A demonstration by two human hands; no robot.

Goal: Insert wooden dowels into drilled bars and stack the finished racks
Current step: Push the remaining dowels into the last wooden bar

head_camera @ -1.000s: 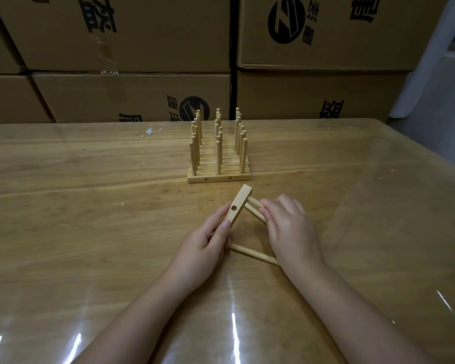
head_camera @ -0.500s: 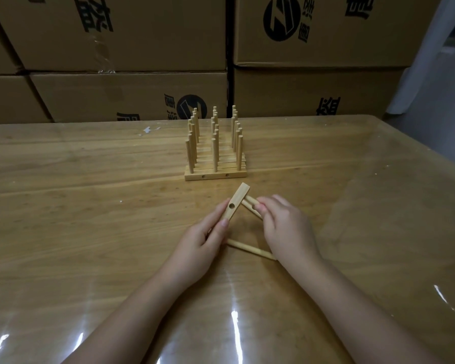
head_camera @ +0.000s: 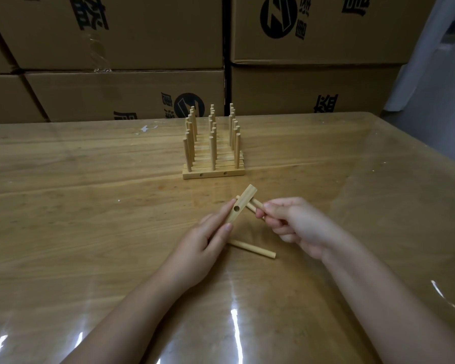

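My left hand (head_camera: 202, 243) grips a short drilled wooden bar (head_camera: 241, 207), tilted up and away, with an empty hole showing in its side. One dowel (head_camera: 252, 249) sticks out of the bar's lower end toward the right, its tip near the table. My right hand (head_camera: 297, 224) pinches another dowel (head_camera: 258, 204) whose far end sits at the bar's upper part. A third short dowel end (head_camera: 250, 207) shows just behind the bar. Beyond my hands stands a row of finished racks (head_camera: 213, 158) with upright dowels.
The wooden table (head_camera: 90, 206) lies under a glossy clear sheet. Stacked cardboard boxes (head_camera: 132, 93) form a wall along the far edge. A white scrap (head_camera: 146, 128) lies at the back left. The table's right edge (head_camera: 418, 153) borders a grey floor.
My right hand has lifted off the table and turned, now pinching the upper dowel near the bar. The bar has risen a little. The lower dowel is now uncovered.
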